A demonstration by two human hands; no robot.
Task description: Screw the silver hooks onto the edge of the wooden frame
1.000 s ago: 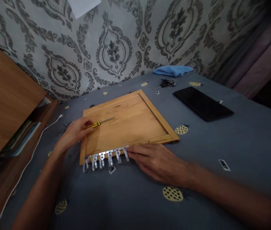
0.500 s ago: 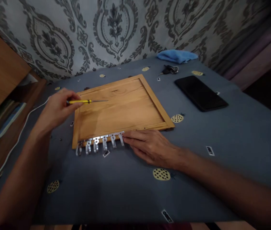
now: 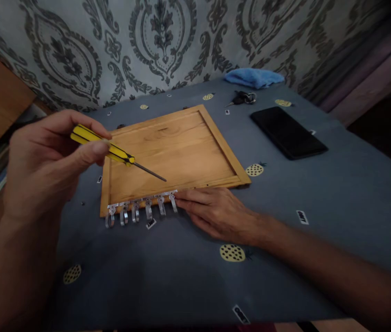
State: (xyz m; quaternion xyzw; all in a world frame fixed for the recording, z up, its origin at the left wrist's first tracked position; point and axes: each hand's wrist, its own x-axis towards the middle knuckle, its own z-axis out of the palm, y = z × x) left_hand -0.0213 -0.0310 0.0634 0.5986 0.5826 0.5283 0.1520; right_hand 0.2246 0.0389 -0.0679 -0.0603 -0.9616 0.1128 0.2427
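Raised over the left side of the board, my left hand (image 3: 57, 161) pinches a screwdriver (image 3: 119, 154) by its yellow and black handle. Its thin metal shaft slants down to the right, the tip in the air above the wooden framed board (image 3: 174, 147). A metal hook rail (image 3: 142, 201) with several curved hooks lies along the board's near edge, hooks hanging out over the cloth. My right hand (image 3: 218, 210) is closed at the rail's right end, fingertips holding it against the board's edge; the thumb is hidden.
Right of the board lies a black phone (image 3: 288, 133) on the grey-blue tablecloth (image 3: 181, 281). Beyond it are keys (image 3: 242, 98) and a blue cloth (image 3: 254, 78) near the patterned wall. A small screw-like piece (image 3: 83, 203) lies left of the board. Wooden furniture (image 3: 0, 92) stands at the left.
My left hand has come nearer and lifted, and the screwdriver now tilts down to the right with its tip closer to the rail. My right hand has stayed in place.
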